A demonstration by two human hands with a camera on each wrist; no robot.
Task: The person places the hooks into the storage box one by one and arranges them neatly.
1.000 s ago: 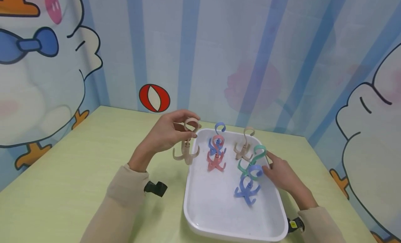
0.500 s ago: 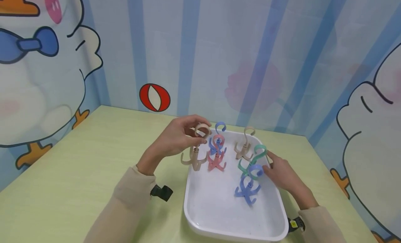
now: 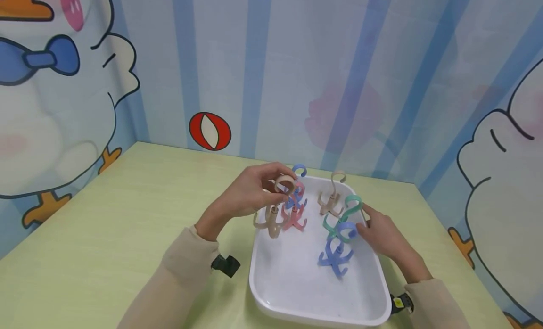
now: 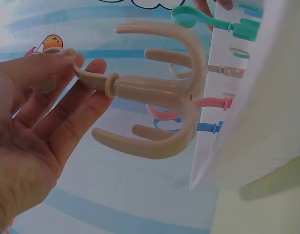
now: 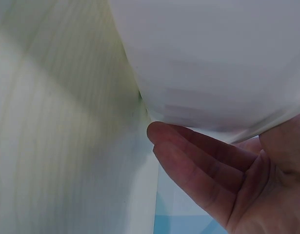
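Note:
My left hand (image 3: 250,192) pinches the curled top of a beige four-pronged hook hanger (image 3: 272,221) between thumb and fingers. The left wrist view shows this hanger (image 4: 152,90) from the side, its upturned prongs apart from the tray. In the head view it hangs over the left rim of the white tray (image 3: 292,277), partly in front of a pink hook hanger (image 3: 293,219). My right hand (image 3: 388,234) grips the tray's right rim, thumb at the top edge. In the right wrist view its fingers (image 5: 198,170) lie against the outer wall.
Behind the pink hanger stands a blue one (image 3: 299,169). Another beige hanger (image 3: 331,205) stands at the tray's back right. A green hanger (image 3: 351,201) and a second blue one (image 3: 335,258) stand nearer along the right side. A patterned curtain (image 3: 280,84) backs the pale green table (image 3: 127,234).
My left hand has carried the beige hook hanger rightward and slightly down, from beside the tray to over its left side. The right hand keeps its place on the rim.

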